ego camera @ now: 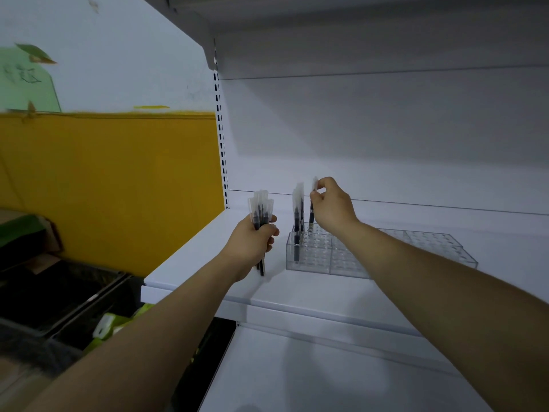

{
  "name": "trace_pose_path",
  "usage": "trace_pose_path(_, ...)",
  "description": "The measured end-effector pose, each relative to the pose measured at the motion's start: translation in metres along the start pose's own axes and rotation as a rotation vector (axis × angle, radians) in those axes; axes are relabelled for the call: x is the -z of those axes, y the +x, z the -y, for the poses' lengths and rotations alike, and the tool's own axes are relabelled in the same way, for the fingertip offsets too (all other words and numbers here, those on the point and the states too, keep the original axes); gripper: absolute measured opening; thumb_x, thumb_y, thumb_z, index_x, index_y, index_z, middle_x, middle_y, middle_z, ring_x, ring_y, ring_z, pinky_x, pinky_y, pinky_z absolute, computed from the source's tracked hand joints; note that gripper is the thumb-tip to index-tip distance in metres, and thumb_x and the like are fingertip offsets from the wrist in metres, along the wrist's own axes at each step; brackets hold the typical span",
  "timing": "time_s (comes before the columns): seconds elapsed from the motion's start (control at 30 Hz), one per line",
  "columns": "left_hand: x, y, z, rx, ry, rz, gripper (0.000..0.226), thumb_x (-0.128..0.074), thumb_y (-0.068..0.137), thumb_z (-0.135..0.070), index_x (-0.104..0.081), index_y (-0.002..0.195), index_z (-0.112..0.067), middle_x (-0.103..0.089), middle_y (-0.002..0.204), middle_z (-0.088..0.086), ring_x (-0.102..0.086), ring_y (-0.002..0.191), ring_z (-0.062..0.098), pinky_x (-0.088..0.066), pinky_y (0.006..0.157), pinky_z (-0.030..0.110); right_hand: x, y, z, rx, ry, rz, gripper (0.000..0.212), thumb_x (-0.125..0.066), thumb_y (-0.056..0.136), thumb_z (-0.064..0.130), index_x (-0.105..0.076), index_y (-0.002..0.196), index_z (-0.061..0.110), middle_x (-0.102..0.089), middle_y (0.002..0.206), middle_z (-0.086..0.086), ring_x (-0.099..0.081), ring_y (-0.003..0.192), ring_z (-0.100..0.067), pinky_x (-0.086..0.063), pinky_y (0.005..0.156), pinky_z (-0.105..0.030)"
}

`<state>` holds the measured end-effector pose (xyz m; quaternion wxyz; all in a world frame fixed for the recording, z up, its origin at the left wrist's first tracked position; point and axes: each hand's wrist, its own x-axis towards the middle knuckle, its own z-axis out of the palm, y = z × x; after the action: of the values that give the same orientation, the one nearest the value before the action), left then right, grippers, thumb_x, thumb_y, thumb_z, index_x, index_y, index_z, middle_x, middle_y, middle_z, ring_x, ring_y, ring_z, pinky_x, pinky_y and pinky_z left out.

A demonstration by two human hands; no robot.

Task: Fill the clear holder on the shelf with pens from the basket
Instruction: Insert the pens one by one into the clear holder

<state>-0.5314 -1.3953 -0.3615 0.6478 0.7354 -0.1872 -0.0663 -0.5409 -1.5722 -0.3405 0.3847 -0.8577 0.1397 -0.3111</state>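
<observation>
Clear plastic, gridded with small round wells, the holder [315, 257] sits on the white shelf [208, 263], with a few standing pens [298, 209] upright in its far left corner. The right hand [332, 206] pinches one pen [312, 214] near the top of its translucent cap, with thumb and fingers [315, 195] curled in on it. The pen hangs nearly upright, its lower end at the holder's top, just right of the standing pens. Whether the tip has entered a well I cannot tell.

The step in hand looks to be seating this pen. To do it well, keep the barrel vertical, aim for the free well next to the filled ones, and lower it until it bottoms before loosening the pinch. A tilted entry would likely knock the neighbours.

The left hand [252, 242] grips a bundle of pens [260, 208] in a closed fist just left of the holder, caps up, near enough to feed the next one. Most wells appear unfilled, so the task seems at an early stage.
</observation>
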Motion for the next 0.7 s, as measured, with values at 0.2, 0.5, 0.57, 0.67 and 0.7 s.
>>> trace_pose_path(0.2,0.004,-0.003,-0.001,-0.026,0.02,0.004,0.019,-0.044,0.099,-0.008,-0.058,0.113,-0.012,-0.058,0.09,0.003,-0.056,0.08,0.015,-0.049,0.079,0.028,0.0,0.001,-0.001,-0.098,-0.153,0.115,0.03,-0.045,0.1,0.028,-0.049,0.121,0.007,-0.058,0.112,-0.012,-0.055,0.093,-0.026,-0.044,0.079,-0.032)
trace_pose_path(0.5,-0.004,-0.012,-0.013,-0.143,-0.089,0.032,0.017,-0.049,0.098,-0.008,-0.057,0.112,-0.016,-0.071,0.092,0.001,-0.066,0.077,0.015,-0.057,0.078,0.026,0.025,-0.045,0.04,0.243,0.152,-0.062,0.022,-0.056,0.094,0.031,-0.065,0.082,0.014,-0.06,0.078,0.005,-0.053,0.071,-0.006,-0.042,0.064,-0.017)
trace_pose_path(0.57,-0.008,-0.015,-0.017,-0.159,-0.09,0.052,0.018,-0.048,0.098,-0.007,-0.058,0.112,-0.014,-0.071,0.095,0.003,-0.067,0.076,0.015,-0.057,0.077,0.026,0.025,-0.05,0.044,0.253,0.139,0.022,0.019,-0.06,0.092,0.03,-0.069,0.084,0.016,-0.062,0.084,0.002,-0.054,0.075,-0.005,-0.042,0.066,-0.014)
trace_pose_path(0.67,-0.013,-0.018,-0.019,-0.173,-0.1,0.091,0.021,-0.048,0.098,-0.005,-0.061,0.113,-0.01,-0.07,0.099,0.01,-0.067,0.079,0.018,-0.057,0.073,0.027,0.023,-0.052,0.043,0.242,0.129,0.074,0.02,-0.062,0.091,0.026,-0.07,0.083,0.01,-0.062,0.089,-0.001,-0.054,0.077,-0.008,-0.04,0.063,-0.012)
trace_pose_path(0.7,-0.014,-0.018,-0.019,-0.171,-0.087,0.088,0.021,-0.048,0.098,-0.005,-0.062,0.112,-0.011,-0.07,0.102,0.011,-0.068,0.085,0.021,-0.057,0.076,0.03,0.024,-0.053,0.043,0.238,0.127,0.072,0.02,-0.061,0.091,0.026,-0.068,0.081,0.01,-0.061,0.086,-0.001,-0.053,0.074,-0.009,-0.04,0.063,-0.016)
